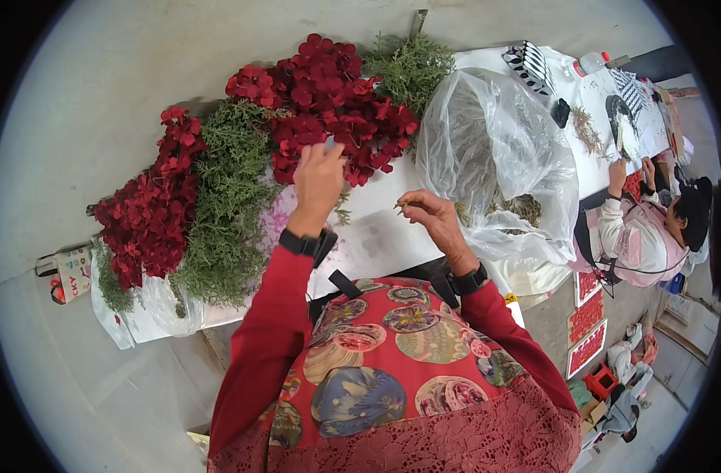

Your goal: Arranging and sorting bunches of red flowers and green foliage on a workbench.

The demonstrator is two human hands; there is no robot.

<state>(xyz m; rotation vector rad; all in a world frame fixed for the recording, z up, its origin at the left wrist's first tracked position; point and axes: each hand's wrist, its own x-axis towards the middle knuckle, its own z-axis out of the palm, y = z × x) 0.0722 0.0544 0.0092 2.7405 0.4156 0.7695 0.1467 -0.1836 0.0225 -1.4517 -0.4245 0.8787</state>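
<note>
My left hand [319, 185] reaches over the near edge of a heap of red artificial flowers [317, 87]. Its fingers look bent and slightly blurred, with something pale at the fingertips, and whether they grip anything is hidden. Closer to me and to the right, my right hand [439, 223] pinches a small greenish-brown stem piece [403, 207] between thumb and finger. Below the hands, a loose green sprig [343, 211] lies on the white table [376, 229]. Green artificial foliage [228, 169] is piled left of my left hand.
More red flowers [151, 209] lie at the far left. A clear plastic bag [494, 150] with dry-looking sprigs stands right of my right hand. Another green bunch [411, 67] is at the back. A co-worker [640, 229] sits at the right, near a bottle [590, 63].
</note>
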